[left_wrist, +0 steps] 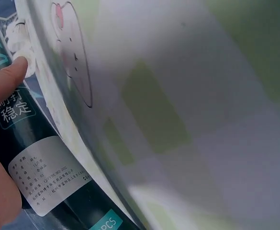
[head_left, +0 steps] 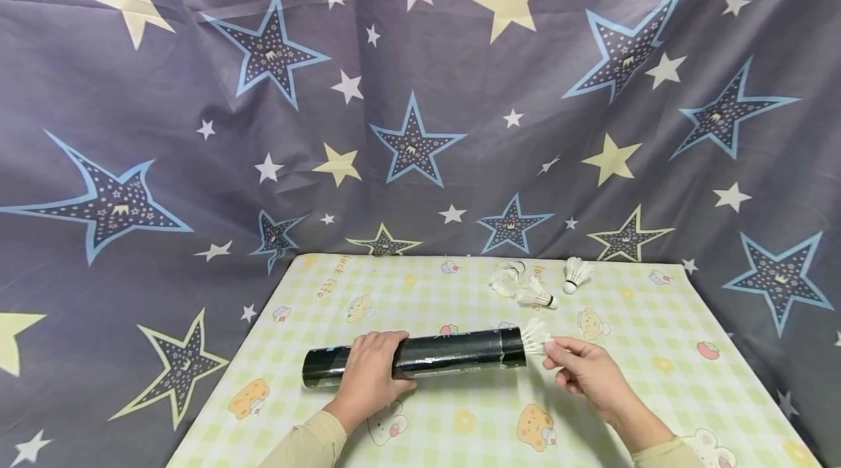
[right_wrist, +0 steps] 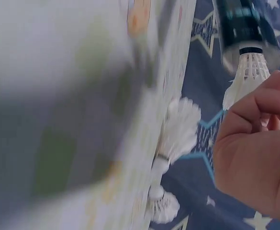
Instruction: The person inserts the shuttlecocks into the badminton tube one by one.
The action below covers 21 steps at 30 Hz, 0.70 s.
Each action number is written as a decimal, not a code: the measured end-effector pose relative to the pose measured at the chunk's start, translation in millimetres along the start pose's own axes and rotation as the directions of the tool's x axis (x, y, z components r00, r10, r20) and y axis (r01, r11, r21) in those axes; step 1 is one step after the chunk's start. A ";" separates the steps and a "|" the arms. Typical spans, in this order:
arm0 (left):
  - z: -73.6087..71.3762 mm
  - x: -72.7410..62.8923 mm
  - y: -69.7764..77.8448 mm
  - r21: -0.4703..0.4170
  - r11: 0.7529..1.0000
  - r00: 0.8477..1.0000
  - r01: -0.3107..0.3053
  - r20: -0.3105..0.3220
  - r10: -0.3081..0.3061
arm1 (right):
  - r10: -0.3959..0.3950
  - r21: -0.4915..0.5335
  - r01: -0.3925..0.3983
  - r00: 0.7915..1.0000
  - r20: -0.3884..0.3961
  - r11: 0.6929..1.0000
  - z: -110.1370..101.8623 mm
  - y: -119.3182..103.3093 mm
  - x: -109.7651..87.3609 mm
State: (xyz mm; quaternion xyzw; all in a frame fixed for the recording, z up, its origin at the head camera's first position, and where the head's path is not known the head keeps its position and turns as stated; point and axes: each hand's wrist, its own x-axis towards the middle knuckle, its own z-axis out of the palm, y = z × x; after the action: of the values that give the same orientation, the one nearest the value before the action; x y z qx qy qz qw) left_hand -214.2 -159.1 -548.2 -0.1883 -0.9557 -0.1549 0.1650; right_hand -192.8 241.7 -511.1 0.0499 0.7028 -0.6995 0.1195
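My left hand point(head_left: 373, 371) grips a dark shuttlecock tube point(head_left: 453, 353) around its left part, holding it lengthwise above the table. A white label point(left_wrist: 49, 175) with small print shows on the tube in the left wrist view. At the tube's right end, my right hand point(head_left: 588, 373) pinches a white feather shuttlecock point(head_left: 535, 336) by its feather skirt. The shuttlecock's head end lies inside the tube mouth, as the right wrist view shows with its dark band point(right_wrist: 251, 50) right at the rim.
Toward the back of the table point(head_left: 407, 293) lie several more shuttlecocks: one point(head_left: 539, 296) with its head to the right, one point(head_left: 575, 274) farther right, and others point(head_left: 507, 279) to the left. A dark star-patterned curtain point(head_left: 420, 88) hangs behind the table.
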 end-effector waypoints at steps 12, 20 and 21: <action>-5.7 -0.4 2.5 -0.021 1.000 1.000 0.012 -0.017 -0.013 | -0.030 -0.041 0.040 0.977 0.212 0.998 24.9 6.2 -5.9; -6.4 -0.5 5.5 -0.028 1.000 1.000 -0.007 -0.018 0.006 | -0.052 -0.050 0.066 0.969 0.243 0.997 24.5 9.5 -5.8; -6.8 -0.4 6.2 -0.032 0.999 1.000 -0.007 -0.017 0.006 | -0.053 -0.054 0.068 0.967 0.248 0.996 24.5 9.2 -6.0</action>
State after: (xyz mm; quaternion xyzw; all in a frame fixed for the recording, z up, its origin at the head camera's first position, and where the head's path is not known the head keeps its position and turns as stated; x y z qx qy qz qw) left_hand -209.6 -156.2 -540.8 -0.1928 -0.9510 -0.1712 0.1704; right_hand -182.5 218.1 -518.4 -0.0628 0.7050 -0.6815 0.1860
